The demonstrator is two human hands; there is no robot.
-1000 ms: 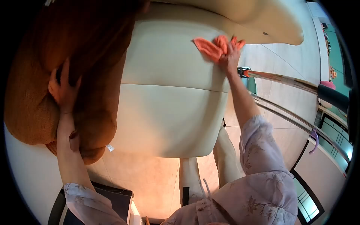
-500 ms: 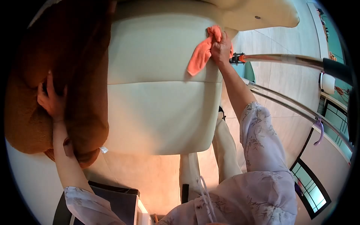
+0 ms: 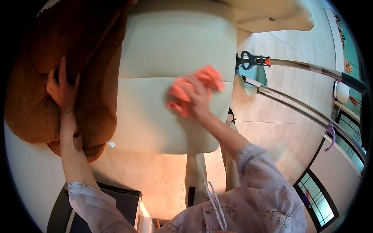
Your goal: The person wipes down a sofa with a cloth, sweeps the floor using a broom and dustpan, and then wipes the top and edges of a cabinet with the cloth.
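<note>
My right hand [image 3: 199, 100] presses a crumpled coral-pink cloth [image 3: 212, 79] against the cream seat [image 3: 163, 134], close to the seam across its middle. Hand and cloth are slightly blurred, with the fingers over the cloth. On the left, my left hand [image 3: 62, 92] rests in a fold of a large brown plush piece [image 3: 97, 93], its fingers spread. That plush covers the seat's left side, and a small white tag [image 3: 112, 144] hangs from its lower edge.
A cream armrest or cushion [image 3: 279, 15] juts out at the top right. Right of the seat are metal poles [image 3: 307, 66] with a black and orange clamp, and a purple hook [image 3: 331, 136]. A dark-topped unit [image 3: 120, 202] stands at the lower left.
My right hand has moved the cloth from the seat's upper right edge down and left to the middle seam. The cloth is now bunched under the hand. My left hand stays on the plush.
</note>
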